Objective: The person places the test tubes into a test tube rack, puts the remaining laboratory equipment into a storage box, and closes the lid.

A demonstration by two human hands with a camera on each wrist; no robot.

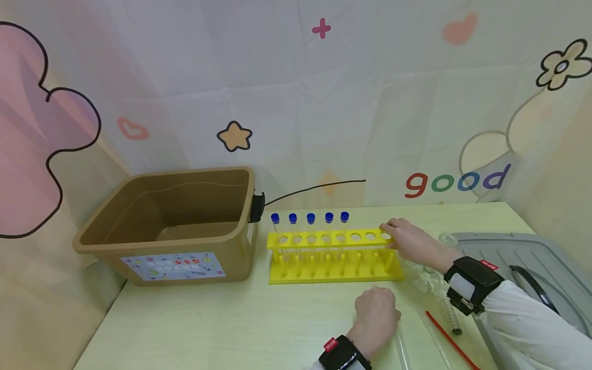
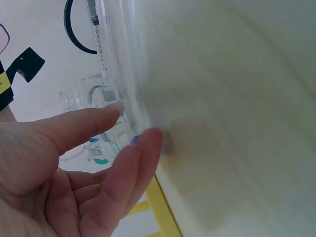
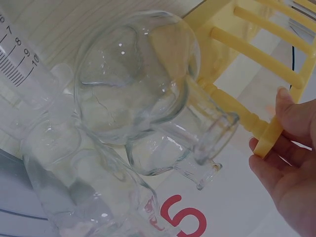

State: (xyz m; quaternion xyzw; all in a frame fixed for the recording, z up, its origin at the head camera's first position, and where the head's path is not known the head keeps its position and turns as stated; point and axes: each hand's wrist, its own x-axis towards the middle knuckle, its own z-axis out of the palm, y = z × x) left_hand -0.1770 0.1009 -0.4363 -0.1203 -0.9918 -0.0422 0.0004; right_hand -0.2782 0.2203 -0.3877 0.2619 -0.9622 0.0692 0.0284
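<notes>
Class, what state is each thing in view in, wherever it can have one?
Test tube rack: upright, right end held by the right hand
Test tubes: five, capped, upright in the rack
Round flask: unstoppered
Syringe: lying down
Red rod: lying down
Brown bin: upright, lidless
Grey lid: lying flat, off the bin
Left hand: thumb and forefinger apart, at a clear tube

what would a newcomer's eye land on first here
Probably the bright yellow rack near the middle of the table, with five blue-capped tubes standing toward its left end and the right hand gripping its right end. After that, the big brown bin left of it, and the colourful "good" on the backdrop at right.
</notes>
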